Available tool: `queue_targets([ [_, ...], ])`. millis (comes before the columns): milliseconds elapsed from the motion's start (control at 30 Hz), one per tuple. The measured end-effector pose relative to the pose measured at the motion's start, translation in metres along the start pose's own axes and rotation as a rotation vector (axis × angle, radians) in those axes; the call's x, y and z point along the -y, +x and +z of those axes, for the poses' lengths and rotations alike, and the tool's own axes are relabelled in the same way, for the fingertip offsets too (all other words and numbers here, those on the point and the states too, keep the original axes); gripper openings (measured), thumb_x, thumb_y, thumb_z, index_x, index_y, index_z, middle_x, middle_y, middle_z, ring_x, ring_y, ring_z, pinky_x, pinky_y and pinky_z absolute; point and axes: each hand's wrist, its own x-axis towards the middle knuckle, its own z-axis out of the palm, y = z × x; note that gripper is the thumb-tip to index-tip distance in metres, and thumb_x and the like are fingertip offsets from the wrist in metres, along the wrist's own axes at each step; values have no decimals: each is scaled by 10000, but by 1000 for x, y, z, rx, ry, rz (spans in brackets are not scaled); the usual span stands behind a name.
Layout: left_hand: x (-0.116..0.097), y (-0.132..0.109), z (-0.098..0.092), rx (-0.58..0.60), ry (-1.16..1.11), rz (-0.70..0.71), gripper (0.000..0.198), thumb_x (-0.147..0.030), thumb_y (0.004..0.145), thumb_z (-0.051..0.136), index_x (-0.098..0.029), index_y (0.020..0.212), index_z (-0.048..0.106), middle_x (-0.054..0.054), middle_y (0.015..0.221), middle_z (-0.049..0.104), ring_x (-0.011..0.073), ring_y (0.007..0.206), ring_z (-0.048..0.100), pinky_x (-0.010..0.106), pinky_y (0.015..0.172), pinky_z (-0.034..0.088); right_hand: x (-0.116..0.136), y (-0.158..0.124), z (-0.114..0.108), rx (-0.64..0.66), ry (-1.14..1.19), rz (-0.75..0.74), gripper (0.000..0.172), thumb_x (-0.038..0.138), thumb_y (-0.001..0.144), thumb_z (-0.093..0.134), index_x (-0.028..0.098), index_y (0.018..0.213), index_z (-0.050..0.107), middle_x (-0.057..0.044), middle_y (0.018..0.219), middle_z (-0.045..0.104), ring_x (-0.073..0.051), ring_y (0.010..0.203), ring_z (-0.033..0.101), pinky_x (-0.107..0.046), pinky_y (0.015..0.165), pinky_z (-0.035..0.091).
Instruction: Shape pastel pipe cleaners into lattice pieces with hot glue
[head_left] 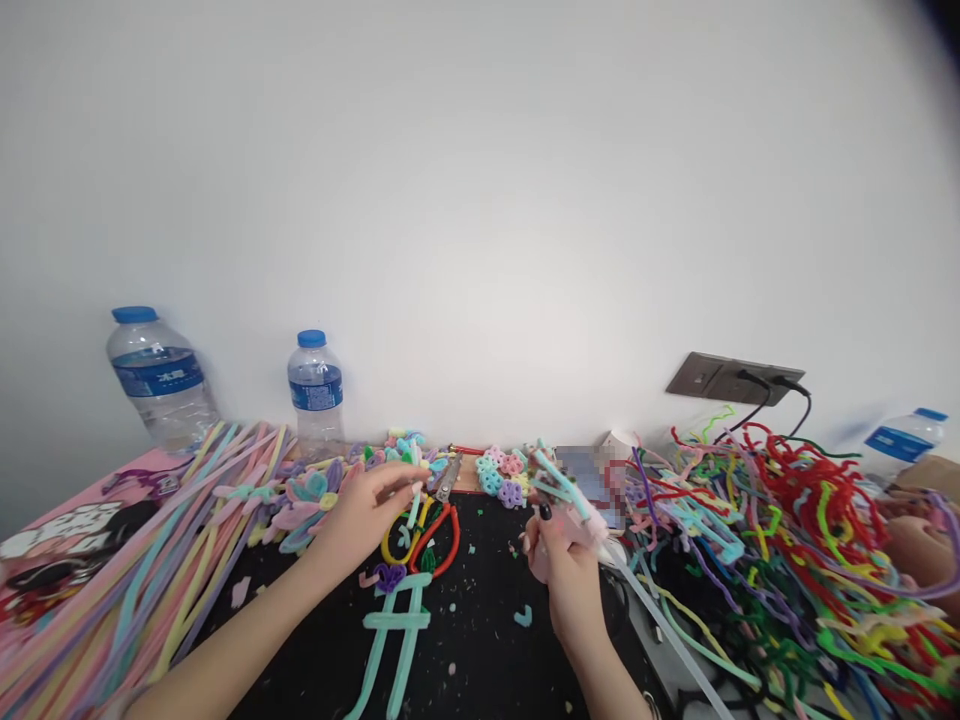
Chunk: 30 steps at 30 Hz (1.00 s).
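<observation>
On the bench [487, 650], many loose stems [199, 550] lie unshaped at left, with a tangled heap [795, 560] at right. The right hand [566, 565] grasps a pink object [592, 525], with a mint stem [559, 475] across its top. The left hand [375, 505] has its fingertips close together beside a short mint piece; whether they pinch it, I cannot tell. A mint lattice [397, 622] lies between the forearms, two long strips under crossbars, apparently assembled. Behind it, red-handled scissors [454, 535] lie idle. Small flowers [510, 465] look finished; the held work seems unfinished.
</observation>
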Motion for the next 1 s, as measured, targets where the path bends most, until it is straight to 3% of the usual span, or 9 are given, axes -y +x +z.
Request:
queue_targets([
  [100, 5, -21, 5, 17, -304, -141, 144, -341, 808, 510, -209, 860, 534, 29, 863, 654, 212, 835, 631, 297, 707, 502, -5, -3, 0, 136, -60, 57, 278, 430, 754, 609, 156, 798, 611, 47, 482, 471, -99, 423, 399, -212, 413, 321],
  [200, 15, -36, 11, 45, -464, -253, 203, -348, 779, 559, -231, 824, 400, -33, 678, 614, 159, 589, 585, 245, 523, 457, -9, -6, 1, 308, -140, 117, 262, 420, 753, 603, 160, 730, 606, 58, 447, 451, -86, 393, 375, -207, 404, 312],
  [367, 27, -46, 18, 69, -518, -311, 264, -349, 753, 580, -208, 923, 435, 8, 751, 659, 167, 634, 599, 269, 586, 484, -14, -10, 5, 434, -209, 173, 214, 371, 717, 636, 159, 700, 608, 71, 417, 449, -68, 375, 353, -176, 373, 252],
  [567, 28, -53, 18, 33, -390, -325, 271, -418, 769, 555, -195, 921, 524, 28, 748, 657, 190, 646, 603, 252, 518, 482, -13, -15, 8, 497, -209, 167, 206, 350, 732, 641, 168, 828, 654, 64, 450, 485, -73, 387, 381, -169, 377, 277],
  [700, 30, -58, 19, 30, -337, -308, 266, -422, 801, 513, -199, 936, 565, 18, 717, 646, 183, 615, 593, 250, 520, 487, -13, -19, 11, 519, -214, 182, 216, 381, 717, 653, 171, 767, 669, 56, 446, 490, -78, 386, 390, -175, 378, 300],
  [867, 29, -61, 22, -15, -219, -237, 229, -392, 808, 495, -198, 852, 608, 31, 741, 657, 197, 660, 608, 248, 542, 472, -19, -22, 13, 448, -201, 109, 208, 377, 639, 715, 187, 722, 700, 33, 457, 528, -116, 417, 458, -197, 381, 356],
  [1000, 22, -61, 21, -31, -152, -212, 204, -367, 789, 510, -198, 807, 622, 28, 696, 651, 194, 628, 599, 248, 540, 463, -21, -22, 14, 434, -203, 126, 182, 376, 655, 701, 195, 652, 691, 30, 426, 511, -125, 414, 457, -203, 383, 355],
])
